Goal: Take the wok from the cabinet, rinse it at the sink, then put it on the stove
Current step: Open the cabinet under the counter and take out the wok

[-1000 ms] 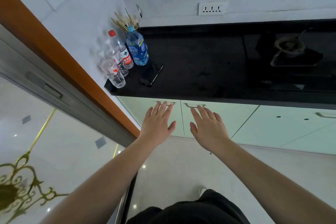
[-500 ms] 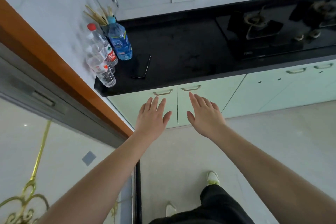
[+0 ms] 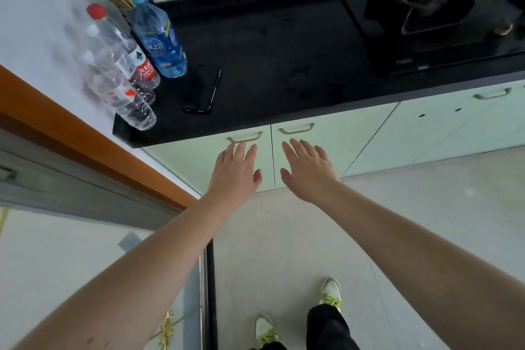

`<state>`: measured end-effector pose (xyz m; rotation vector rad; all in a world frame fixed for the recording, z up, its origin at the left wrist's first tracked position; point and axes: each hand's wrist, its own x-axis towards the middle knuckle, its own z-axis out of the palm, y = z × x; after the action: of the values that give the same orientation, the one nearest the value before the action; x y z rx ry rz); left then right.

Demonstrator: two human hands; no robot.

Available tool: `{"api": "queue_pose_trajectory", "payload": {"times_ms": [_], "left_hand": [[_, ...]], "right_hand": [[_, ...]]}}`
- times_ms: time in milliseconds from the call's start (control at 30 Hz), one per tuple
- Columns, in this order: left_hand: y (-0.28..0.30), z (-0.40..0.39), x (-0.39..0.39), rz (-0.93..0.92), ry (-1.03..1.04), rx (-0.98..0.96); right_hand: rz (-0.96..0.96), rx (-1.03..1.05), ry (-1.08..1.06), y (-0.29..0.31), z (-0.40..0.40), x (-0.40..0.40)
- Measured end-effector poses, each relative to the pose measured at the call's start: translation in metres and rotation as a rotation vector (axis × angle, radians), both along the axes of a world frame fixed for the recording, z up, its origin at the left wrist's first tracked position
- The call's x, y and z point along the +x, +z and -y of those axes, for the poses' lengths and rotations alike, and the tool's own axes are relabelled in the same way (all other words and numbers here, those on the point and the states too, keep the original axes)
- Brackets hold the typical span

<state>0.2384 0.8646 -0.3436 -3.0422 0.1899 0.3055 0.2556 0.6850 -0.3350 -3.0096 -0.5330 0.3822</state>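
Both arms reach toward the pale green cabinet point(image 3: 335, 145) under the black counter point(image 3: 270, 60). The left hand point(image 3: 234, 173) has straight, spread fingers, tips at the left door's handle point(image 3: 245, 137); contact unclear. The right hand point(image 3: 308, 170), fingers also spread, holds nothing below the right handle point(image 3: 297, 128). The stove point(image 3: 426, 17) sits at two o'clock. No wok shows.

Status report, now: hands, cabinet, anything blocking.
Left hand open, fingertips at the left door handle. Right hand open, just below the right door handle. Cabinet doors shut, wok not in view. Nothing blocking the doors.
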Motion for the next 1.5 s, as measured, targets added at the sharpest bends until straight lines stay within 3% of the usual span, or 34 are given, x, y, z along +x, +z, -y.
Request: {"api": "queue_pose_trajectory", "payload": {"times_ms": [267, 367, 633, 1000, 1100, 1500], "left_hand": [[-0.082, 0.012, 0.06, 0.08, 0.012, 0.008], [-0.117, 0.003, 0.077, 0.204, 0.072, -0.008], [-0.204, -0.009, 0.104, 0.71, 0.085, -0.024], [-0.265, -0.011, 0.15, 1.291, 0.115, 0.031], [-0.265, -0.01, 0.156, 1.353, 0.143, -0.005], [-0.258, -0.001, 0.123, 1.435, 0.115, -0.162]], "right_hand": [[0.043, 0.105, -0.084, -0.095, 0.0, 0.074], [0.122, 0.103, -0.056, -0.132, 0.001, 0.092], [0.759, 0.313, -0.078, -0.213, -0.01, 0.126], [1.28, 0.339, -0.205, -0.263, -0.029, 0.157], [1.335, 0.336, -0.218, -0.267, -0.029, 0.163], [1.231, 0.448, -0.17, -0.263, -0.011, 0.118]]}}
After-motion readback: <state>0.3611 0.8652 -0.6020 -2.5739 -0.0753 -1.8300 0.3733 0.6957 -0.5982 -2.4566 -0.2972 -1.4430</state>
